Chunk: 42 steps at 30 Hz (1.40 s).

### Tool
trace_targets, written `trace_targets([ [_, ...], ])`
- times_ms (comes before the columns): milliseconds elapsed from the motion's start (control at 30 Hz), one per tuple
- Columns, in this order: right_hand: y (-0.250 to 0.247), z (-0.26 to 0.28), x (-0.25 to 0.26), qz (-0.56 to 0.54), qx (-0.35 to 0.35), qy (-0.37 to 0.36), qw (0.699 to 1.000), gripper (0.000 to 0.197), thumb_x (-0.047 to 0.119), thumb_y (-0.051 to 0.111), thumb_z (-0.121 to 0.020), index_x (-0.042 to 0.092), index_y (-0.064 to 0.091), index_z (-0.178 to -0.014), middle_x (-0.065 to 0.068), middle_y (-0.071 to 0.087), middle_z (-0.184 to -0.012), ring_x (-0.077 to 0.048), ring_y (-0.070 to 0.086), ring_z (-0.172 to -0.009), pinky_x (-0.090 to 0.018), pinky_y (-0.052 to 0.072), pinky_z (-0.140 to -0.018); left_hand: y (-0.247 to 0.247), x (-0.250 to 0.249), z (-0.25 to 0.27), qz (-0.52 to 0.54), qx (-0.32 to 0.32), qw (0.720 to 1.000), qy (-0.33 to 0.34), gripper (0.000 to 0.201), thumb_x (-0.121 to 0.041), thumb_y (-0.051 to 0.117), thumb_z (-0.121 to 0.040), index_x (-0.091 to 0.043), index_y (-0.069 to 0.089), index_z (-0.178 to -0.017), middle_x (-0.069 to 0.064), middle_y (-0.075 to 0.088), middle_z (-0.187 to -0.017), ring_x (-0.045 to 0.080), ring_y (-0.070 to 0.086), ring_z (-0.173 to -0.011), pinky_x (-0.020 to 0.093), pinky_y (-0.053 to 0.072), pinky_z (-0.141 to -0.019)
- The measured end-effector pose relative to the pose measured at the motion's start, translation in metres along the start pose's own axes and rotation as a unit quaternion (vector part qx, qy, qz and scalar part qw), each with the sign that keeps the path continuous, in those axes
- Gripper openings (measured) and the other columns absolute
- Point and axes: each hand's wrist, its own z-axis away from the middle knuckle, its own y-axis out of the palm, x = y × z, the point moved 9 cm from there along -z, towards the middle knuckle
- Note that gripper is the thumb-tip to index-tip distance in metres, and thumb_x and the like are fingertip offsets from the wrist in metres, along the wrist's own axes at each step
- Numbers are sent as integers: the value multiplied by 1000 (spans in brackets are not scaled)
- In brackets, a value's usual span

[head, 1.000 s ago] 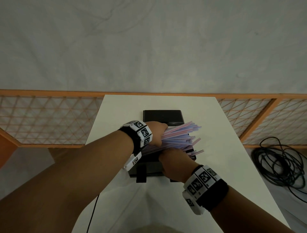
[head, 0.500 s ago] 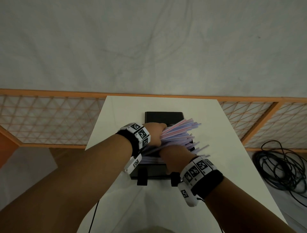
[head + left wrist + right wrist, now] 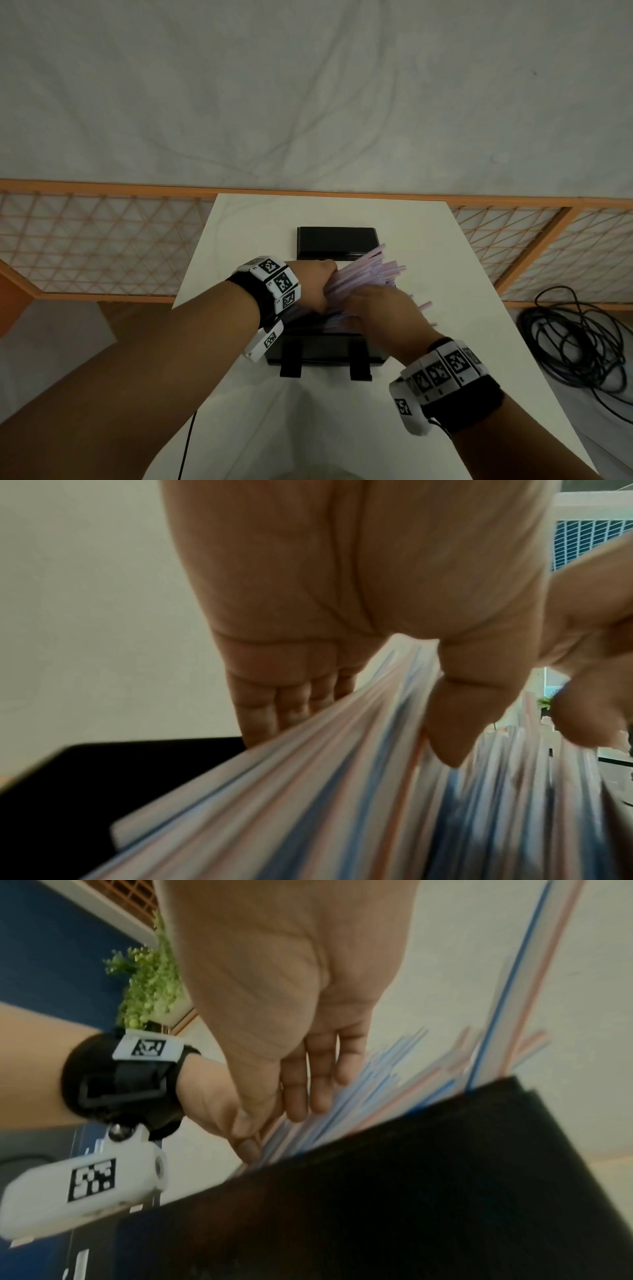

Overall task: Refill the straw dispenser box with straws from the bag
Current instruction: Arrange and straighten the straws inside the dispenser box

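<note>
My left hand (image 3: 310, 286) grips the straws (image 3: 363, 277) in one bundle, and only its wrist view shows my fingers (image 3: 274, 710) curled under them. The bundle fans over the black dispenser box (image 3: 325, 349) on the white worktop (image 3: 445, 274). My right hand (image 3: 383, 315) lies flat, fingers (image 3: 315, 1080) straight, pressing them down. Farther right, one coiled cable (image 3: 579, 335).

Head view: dim, even illumination with a grey-green cast; wide-angle distortion bows the orange rail (image 3: 102, 186) toward the edges. Soft shadow falls on the white table (image 3: 308, 428) nearest the camera. Both wrist views: brighter, but motion-blurred; the straws (image 3: 377, 791) smear into streaks.
</note>
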Motion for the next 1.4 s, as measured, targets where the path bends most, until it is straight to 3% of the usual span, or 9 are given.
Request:
trace_targets([
  [67,-26,18,-8,5,-115,18,993,23,31,54,-80,17,68,-68,-2,68,-65,-24,64,-58,-31,51,-53,-3,0,4,1,8,1000,-1,59,-39,71,-71,-12,45,-116,5,59,-105,23,61,-87,38,54,-79],
  [167,-55,42,-35,-12,-221,118,968,17,32,61,-86,17,66,-90,-4,69,-93,-25,63,-86,-37,51,-76,-3,1,7,-21,27,999,-2,61,-38,71,-70,-13,44,-118,5,57,-107,23,60,-90,39,54,-79],
  [267,-33,48,-62,-49,-144,247,957,57,49,52,-89,13,48,-132,-11,47,-141,-28,42,-130,-42,36,-105,9,-5,7,-58,46,997,1,68,-40,75,-65,-11,43,-117,7,59,-105,23,61,-88,39,55,-77],
  [367,-1,48,-68,-175,-62,308,933,80,62,33,-85,12,23,-147,-10,23,-155,-24,24,-142,-36,24,-114,18,-11,5,-74,54,996,0,71,-39,78,-63,-11,43,-117,7,60,-106,23,61,-87,38,55,-76],
  [800,1,47,-80,-337,-246,335,845,22,14,45,-96,14,60,-112,-1,59,-110,-13,53,-103,-12,36,-82,24,-30,-7,-142,81,987,-7,82,-28,78,-69,-4,31,-132,14,57,-111,28,61,-92,31,43,-63],
  [1033,14,60,-88,-450,-299,394,744,10,28,47,-92,25,57,-94,-4,58,-105,-20,58,-97,-40,52,-84,16,-37,-12,-122,69,990,7,73,-27,76,-68,-8,36,-125,13,62,-102,28,63,-84,33,49,-63],
  [1200,-1,57,-90,-433,-296,367,768,6,23,51,-93,20,55,-96,-6,58,-108,-21,57,-98,-26,46,-74,-1,-31,-13,-66,2,998,17,49,-24,71,-69,-14,49,-111,2,56,-89,22,58,-79,31,48,-67],
  [1300,-34,57,-74,-287,-336,292,848,10,21,54,-89,17,56,-98,-1,56,-103,-20,52,-98,-29,43,-82,-12,-30,-11,-37,-36,998,25,42,-25,70,-71,-14,51,-107,5,60,-92,22,57,-80,30,45,-69],
  [1400,-65,58,-26,-106,-346,119,925,14,19,57,-77,12,60,-88,-8,60,-97,-24,51,-93,-23,31,-86,-20,-32,-9,-20,-50,998,36,41,-28,70,-75,-13,52,-109,5,62,-97,22,58,-83,29,44,-70],
])
